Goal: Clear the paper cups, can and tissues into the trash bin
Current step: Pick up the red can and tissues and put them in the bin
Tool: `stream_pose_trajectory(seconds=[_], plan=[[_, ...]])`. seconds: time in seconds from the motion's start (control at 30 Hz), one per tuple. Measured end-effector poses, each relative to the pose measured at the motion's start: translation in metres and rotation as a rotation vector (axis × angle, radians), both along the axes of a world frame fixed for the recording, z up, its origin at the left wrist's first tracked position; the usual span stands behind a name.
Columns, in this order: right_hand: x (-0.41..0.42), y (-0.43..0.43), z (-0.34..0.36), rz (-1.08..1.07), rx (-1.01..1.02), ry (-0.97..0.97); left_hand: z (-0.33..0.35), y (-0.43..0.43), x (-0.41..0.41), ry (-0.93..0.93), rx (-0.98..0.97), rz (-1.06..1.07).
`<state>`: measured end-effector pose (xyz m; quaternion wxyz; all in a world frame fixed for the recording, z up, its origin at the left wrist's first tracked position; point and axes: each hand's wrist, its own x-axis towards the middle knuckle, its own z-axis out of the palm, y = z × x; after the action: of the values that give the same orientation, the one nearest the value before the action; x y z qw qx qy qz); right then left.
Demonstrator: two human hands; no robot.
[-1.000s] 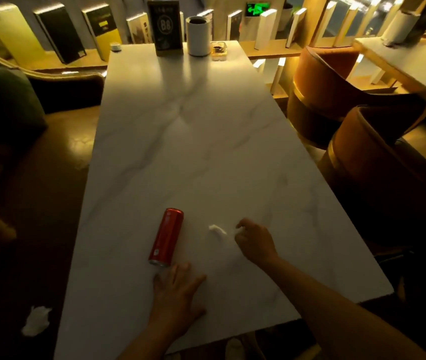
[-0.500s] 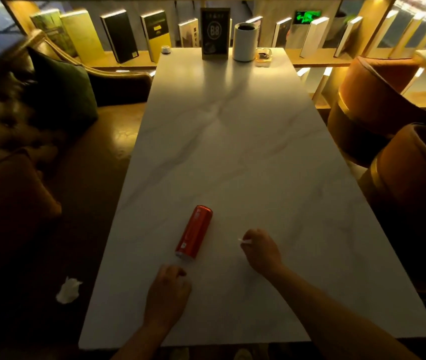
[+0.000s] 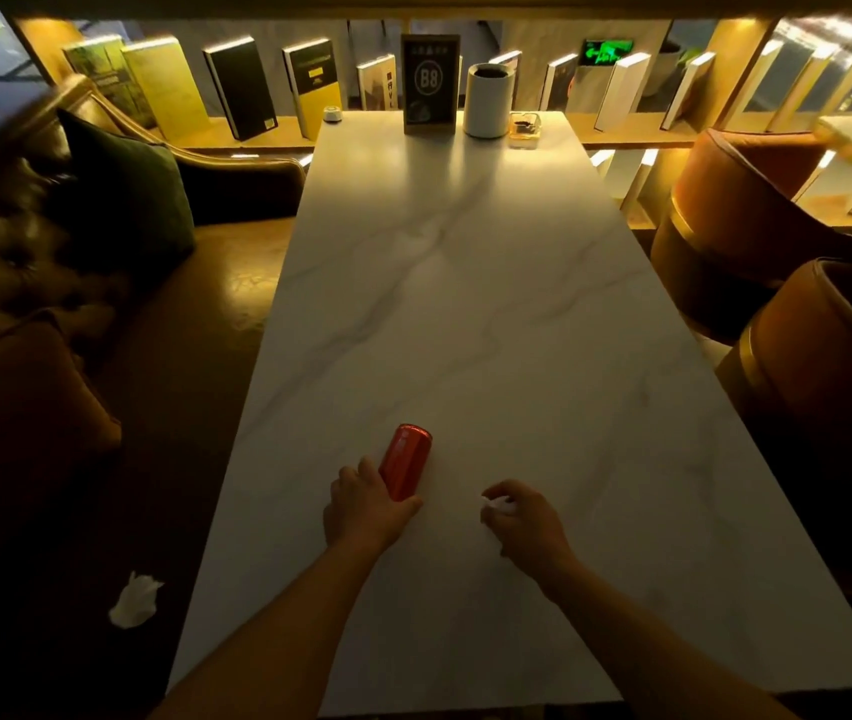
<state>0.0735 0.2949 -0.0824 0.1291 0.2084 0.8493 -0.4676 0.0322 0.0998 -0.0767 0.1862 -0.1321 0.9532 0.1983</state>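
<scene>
The crumpled white tissue (image 3: 134,601) lying on the dark seat, left of and nearer than the red cylindrical metal can (image 3: 406,461), is easily overlooked. The left hand (image 3: 364,506) wraps the near end of that can, which lies on its side on the white marble table (image 3: 465,304); a partial grip could let it roll. Right of the can, the right hand (image 3: 525,519) pinches a small white tissue scrap (image 3: 496,504) (loosely, so it may drop). Far beyond the can stands the white cylindrical bin (image 3: 486,101).
</scene>
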Motion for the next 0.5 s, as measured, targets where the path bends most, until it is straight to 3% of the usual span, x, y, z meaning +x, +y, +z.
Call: stream_pose_trajectory(seconds=[0.13,0.27,0.5], plan=[[-0.002,-0.003,0.000,-0.015,-0.047,0.000,-0.005,-0.003,0.003,0.008,0.070,0.042],[-0.003,-0.011,0.004,-0.026,-0.137,-0.021,0.002,-0.018,0.010,0.035,0.338,0.246],[-0.022,-0.063,0.023,0.156,-0.182,0.005,0.030,-0.082,0.056,0.155,0.565,0.458]])
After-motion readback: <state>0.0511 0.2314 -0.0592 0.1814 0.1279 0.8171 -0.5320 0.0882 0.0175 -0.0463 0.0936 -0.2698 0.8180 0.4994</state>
